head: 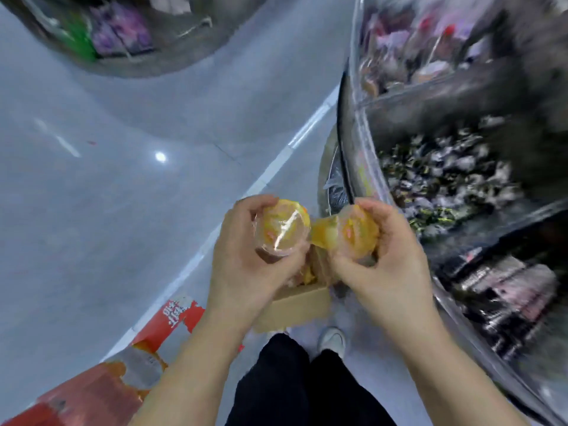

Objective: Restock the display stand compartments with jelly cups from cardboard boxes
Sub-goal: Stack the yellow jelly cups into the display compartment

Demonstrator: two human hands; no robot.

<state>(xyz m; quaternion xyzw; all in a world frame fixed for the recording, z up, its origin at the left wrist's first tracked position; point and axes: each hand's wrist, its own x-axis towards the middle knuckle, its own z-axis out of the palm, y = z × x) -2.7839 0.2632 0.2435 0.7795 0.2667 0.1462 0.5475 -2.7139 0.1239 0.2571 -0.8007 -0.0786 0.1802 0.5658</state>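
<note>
- The left hand [246, 259] has its grip curled round a jelly cup [281, 230], fingers over the top, thumb beneath.
- That cup lies tilted, its sealed lid facing up toward the camera.
- The right hand [390, 256] clamps a second jelly cup [353, 233], lid turned left toward the first; the two nearly touch.
- Both cups hang just above the open cardboard box [295, 305] on the floor.
- The display stand [362, 167] rises right of the box; its compartments are blurred.
</note>
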